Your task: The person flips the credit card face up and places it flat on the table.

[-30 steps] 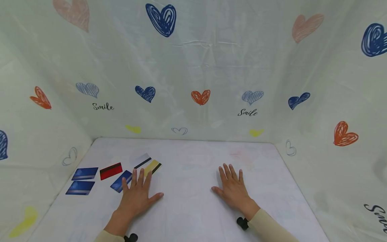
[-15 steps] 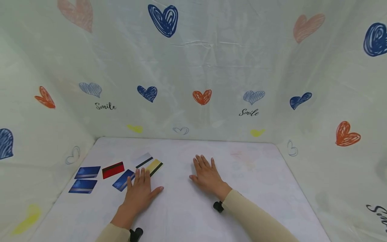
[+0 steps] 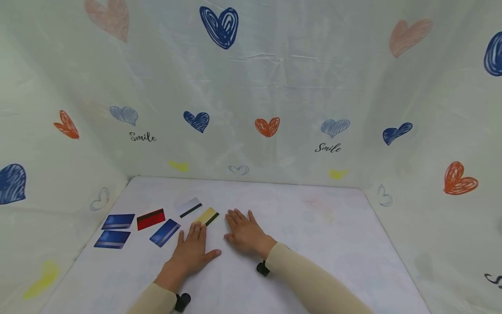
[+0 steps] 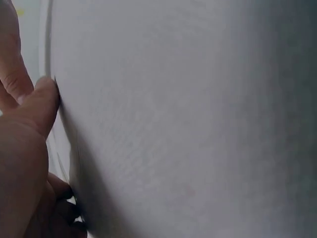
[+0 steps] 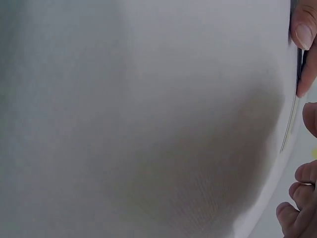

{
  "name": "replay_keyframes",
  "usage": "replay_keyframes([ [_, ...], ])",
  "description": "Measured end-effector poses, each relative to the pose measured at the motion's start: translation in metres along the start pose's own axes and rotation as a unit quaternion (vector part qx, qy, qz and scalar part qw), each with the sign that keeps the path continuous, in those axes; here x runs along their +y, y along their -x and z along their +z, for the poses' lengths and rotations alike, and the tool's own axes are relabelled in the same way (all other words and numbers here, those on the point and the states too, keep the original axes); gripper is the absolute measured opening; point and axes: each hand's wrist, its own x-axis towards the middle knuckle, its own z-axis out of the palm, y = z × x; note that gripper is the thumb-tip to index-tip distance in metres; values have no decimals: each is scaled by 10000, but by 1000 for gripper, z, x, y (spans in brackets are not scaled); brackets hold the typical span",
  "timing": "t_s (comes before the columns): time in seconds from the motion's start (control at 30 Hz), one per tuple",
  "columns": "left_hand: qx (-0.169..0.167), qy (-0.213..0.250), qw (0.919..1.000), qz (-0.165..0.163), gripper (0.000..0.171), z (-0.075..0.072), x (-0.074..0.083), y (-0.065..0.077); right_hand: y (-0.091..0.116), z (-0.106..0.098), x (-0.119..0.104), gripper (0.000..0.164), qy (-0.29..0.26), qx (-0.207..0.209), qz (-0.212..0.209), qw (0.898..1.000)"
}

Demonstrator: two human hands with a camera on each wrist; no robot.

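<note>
My left hand (image 3: pixel 191 251) lies with fingers spread, palm down, its fingertips at the lower edge of a yellow card (image 3: pixel 206 215) with a dark stripe. To the right of that card, my right hand (image 3: pixel 246 233) is flat with straight fingers, low over the white table and holding nothing. A pale grey card (image 3: pixel 189 206) with a black stripe sits just behind the yellow one. Left of my left fingers lies a tilted blue card (image 3: pixel 165 232). In the left wrist view the thumb (image 4: pixel 42 106) is extended beside the white surface.
Further left are a red card (image 3: pixel 150 219) with a dark stripe and two blue cards, an upper one (image 3: pixel 118 221) and a lower one (image 3: pixel 112 239). White sheeting (image 3: pixel 290 87) printed with hearts surrounds the white table (image 3: pixel 313 244) at the back and sides.
My right hand has moved left across the table toward the yellow card. My left hand has shifted slightly, uncovering more of the tilted blue card. The head view has turned slightly.
</note>
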Motion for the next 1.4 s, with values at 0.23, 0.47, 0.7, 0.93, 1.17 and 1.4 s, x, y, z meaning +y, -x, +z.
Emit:
replay_keyframes([
  [0.23, -273, -30, 9980, 567, 102, -2, 14, 1, 7, 3, 2, 65, 208, -173, -231, 9994],
  [0.47, -493, 72, 9952, 848, 103, -3, 28, -1, 21, 7, 19, 62, 367, -305, -278, 9985],
  [0.7, -514, -84, 9920, 1146, 104, 2, 46, -8, 46, 5, 37, 61, 327, -328, -130, 9988],
  [0.93, -578, -169, 9896, 1306, 106, 6, 66, -14, 73, 8, 51, 62, 331, -243, -68, 9991],
  [1.17, -686, -318, 9882, 1329, 106, 12, 81, -20, 97, 13, 60, 63, 296, -74, -92, 9995],
  [1.4, -754, -309, 9859, 1463, 107, 14, 93, -16, 116, 17, 65, 63, 111, 6, -82, 9999],
])
